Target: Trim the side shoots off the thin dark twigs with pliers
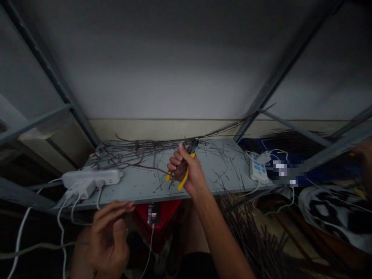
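Note:
My right hand (184,164) is closed around yellow-handled pliers (192,146) above the middle of the shelf. The dark jaws point up and away from me. Some short brown stems also show at this fist, partly hidden by the fingers. Below the front edge of the shelf on the left, my left hand (109,240) is raised with its fingers stretched out and the thumb apart, holding nothing I can see. Long thin brown twig-like stems (130,149) lie across the back of the grey shelf (136,188), with short cut bits scattered about.
A white power strip (112,177) with plugs and cables sits at the shelf's left end; a second one (258,168) stands at the right end. Metal posts (269,85) frame the shelf. Beneath are a red stool (167,215) and a heap of dark stems (252,232).

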`<state>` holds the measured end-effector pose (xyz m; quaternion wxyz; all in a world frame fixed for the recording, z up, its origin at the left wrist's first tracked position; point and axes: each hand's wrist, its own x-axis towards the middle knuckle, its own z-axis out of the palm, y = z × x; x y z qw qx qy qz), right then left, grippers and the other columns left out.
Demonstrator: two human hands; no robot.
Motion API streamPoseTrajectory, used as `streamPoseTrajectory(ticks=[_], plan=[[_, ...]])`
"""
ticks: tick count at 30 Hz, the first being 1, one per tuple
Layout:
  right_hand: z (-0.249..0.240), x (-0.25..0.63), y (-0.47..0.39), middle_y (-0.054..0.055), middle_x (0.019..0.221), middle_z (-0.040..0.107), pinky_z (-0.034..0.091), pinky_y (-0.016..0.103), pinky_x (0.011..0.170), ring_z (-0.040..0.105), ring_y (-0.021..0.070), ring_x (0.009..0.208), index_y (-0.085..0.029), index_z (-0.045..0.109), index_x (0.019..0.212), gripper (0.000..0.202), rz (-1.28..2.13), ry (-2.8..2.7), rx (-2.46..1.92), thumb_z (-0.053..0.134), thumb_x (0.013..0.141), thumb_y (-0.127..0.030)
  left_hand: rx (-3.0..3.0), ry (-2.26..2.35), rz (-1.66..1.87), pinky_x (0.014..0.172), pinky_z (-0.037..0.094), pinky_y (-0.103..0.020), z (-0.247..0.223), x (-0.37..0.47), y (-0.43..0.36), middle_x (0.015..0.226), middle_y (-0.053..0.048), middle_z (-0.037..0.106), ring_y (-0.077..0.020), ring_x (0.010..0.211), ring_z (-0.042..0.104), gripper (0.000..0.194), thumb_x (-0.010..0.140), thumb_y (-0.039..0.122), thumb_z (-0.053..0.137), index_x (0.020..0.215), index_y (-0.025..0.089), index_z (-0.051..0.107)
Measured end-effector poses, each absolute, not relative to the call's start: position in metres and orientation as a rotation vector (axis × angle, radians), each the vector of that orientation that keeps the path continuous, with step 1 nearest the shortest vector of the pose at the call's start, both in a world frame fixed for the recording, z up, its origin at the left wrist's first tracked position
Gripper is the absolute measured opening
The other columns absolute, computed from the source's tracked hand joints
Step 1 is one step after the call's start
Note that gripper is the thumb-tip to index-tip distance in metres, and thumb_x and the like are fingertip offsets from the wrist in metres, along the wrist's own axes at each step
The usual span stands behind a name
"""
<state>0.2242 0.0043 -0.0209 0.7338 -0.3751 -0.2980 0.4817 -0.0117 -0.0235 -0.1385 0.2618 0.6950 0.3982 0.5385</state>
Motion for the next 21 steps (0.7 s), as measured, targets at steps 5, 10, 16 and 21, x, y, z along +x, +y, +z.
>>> streamPoseTrajectory(ticks=[5, 10, 16, 21], plan=[[0.039, 0.238, 0.024, -0.008, 0.061, 0.042, 0.039, 0.026, 0.055, 0.042, 0.0095, 0.054, -0.025, 0.039, 0.072, 0.044, 0.715, -1.194, -1.057, 0.077, 0.079, -0.049, 2.281, 1.074, 0.796, 0.101, 0.055, -0.055, -0.313, -0.019, -0.003, 0.128, -0.01, 0.069, -0.0316, 0.119, 0.066, 0.032, 0.095, 0.024, 0.044, 0.121, 0.027, 0.063], [0.061, 0.238, 0.035, -0.008, 0.062, 0.039, 0.034, 0.025, 0.06, 0.041, 0.0085, 0.059, -0.022, 0.04, 0.067, 0.041, 0.337, -1.543, -1.238, 0.071, 0.085, -0.042, 2.565, 1.095, 0.537, 0.11, 0.049, -0.053, -0.394, -0.027, 0.021, 0.141, -0.015, 0.063, -0.0315, 0.131, 0.058, 0.047, 0.085, 0.011, 0.046, 0.13, 0.018, 0.062], [0.053, 0.245, 0.04, -0.008, 0.062, 0.041, 0.031, 0.026, 0.06, 0.038, 0.0089, 0.058, -0.022, 0.042, 0.068, 0.038, 0.304, -1.574, -1.317, 0.069, 0.088, -0.041, 2.586, 1.022, 0.469, 0.115, 0.042, -0.051, -0.409, -0.027, 0.026, 0.147, -0.013, 0.06, -0.0286, 0.134, 0.056, 0.063, 0.079, 0.003, 0.048, 0.138, 0.02, 0.059], [0.043, 0.253, 0.038, -0.008, 0.06, 0.041, 0.031, 0.026, 0.058, 0.038, 0.009, 0.057, -0.023, 0.041, 0.068, 0.037, 0.306, -1.556, -1.343, 0.068, 0.087, -0.04, 2.543, 1.017, 0.457, 0.114, 0.044, -0.051, -0.421, -0.028, 0.025, 0.146, -0.014, 0.06, -0.0287, 0.135, 0.055, 0.062, 0.082, 0.003, 0.043, 0.141, 0.019, 0.056]])
